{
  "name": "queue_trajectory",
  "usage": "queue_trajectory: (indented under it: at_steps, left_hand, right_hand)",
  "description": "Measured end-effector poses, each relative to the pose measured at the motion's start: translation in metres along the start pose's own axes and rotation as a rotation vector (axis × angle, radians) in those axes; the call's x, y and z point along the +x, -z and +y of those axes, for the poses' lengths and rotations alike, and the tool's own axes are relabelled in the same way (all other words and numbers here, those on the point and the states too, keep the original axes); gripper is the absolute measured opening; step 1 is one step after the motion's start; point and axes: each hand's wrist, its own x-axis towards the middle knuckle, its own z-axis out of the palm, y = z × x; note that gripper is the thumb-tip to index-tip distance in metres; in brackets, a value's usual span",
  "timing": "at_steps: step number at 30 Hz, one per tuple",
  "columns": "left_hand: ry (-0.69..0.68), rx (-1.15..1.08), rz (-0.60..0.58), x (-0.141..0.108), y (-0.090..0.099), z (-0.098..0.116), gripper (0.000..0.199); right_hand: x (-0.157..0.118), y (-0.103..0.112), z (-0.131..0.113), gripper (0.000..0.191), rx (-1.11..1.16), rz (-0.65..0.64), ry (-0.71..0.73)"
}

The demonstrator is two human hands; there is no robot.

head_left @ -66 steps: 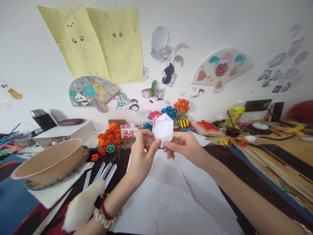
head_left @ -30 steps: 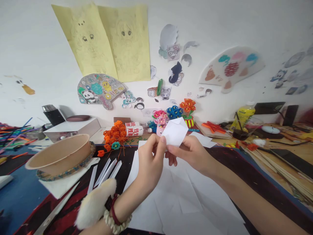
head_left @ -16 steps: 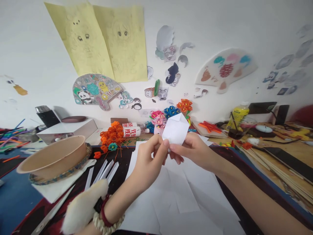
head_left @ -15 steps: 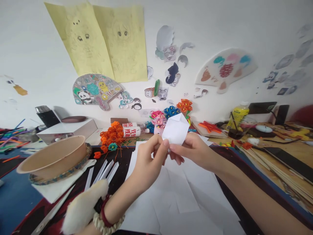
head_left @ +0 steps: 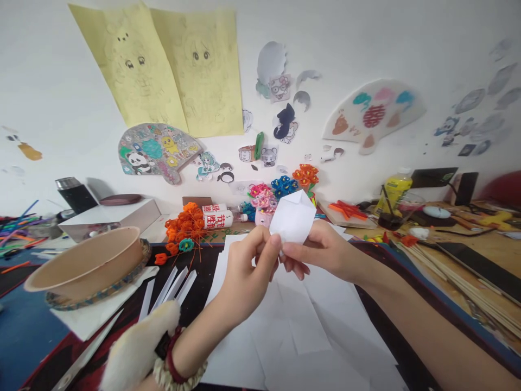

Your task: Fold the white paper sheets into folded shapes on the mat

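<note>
A small folded white paper (head_left: 293,220) is held up in front of me over the table. My left hand (head_left: 254,263) pinches its lower left edge between thumb and curled fingers. At the lower right edge, my right hand (head_left: 319,250) grips it with the thumb in front and fingers behind. The upper end of the paper shows a folded corner; its lower tip is hidden by my fingers. Beneath both hands lie several overlapping white paper sheets (head_left: 293,326). Left of them are narrow folded paper strips (head_left: 175,288) on the dark mat.
A beige round basin (head_left: 85,266) stands at left, near scissors (head_left: 87,355). Orange pipe-cleaner flowers (head_left: 185,228) and a bottle with a white label (head_left: 220,219) lie at the back. On the right are wooden sticks (head_left: 456,282), a black phone-like slab (head_left: 484,271) and a yellow bottle (head_left: 394,193).
Both hands keep the same grip on the folded paper, which looks nearly unmoved. The surroundings have shifted slightly left in the view.
</note>
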Motion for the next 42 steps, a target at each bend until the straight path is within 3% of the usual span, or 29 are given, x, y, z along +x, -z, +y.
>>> queue_trajectory:
  at_steps: [15, 23, 31, 42]
  left_hand:
    - [0.128, -0.110, -0.194, 0.006, 0.009, 0.004, 0.028]
    - [0.115, -0.048, -0.208, 0.008, 0.008, 0.006, 0.027]
    - [0.162, -0.247, -0.171, 0.005, 0.006, 0.004, 0.025]
    - [0.168, -0.321, -0.267, 0.009, 0.007, -0.002, 0.027]
  right_hand:
    - [0.001, 0.003, 0.006, 0.022, 0.021, 0.126, 0.003]
    - [0.002, 0.004, 0.009, 0.025, 0.003, 0.198, 0.026]
    - [0.002, 0.000, 0.014, 0.023, 0.037, 0.200, 0.073]
    - [0.003, 0.002, 0.011, 0.019, 0.042, 0.221, 0.104]
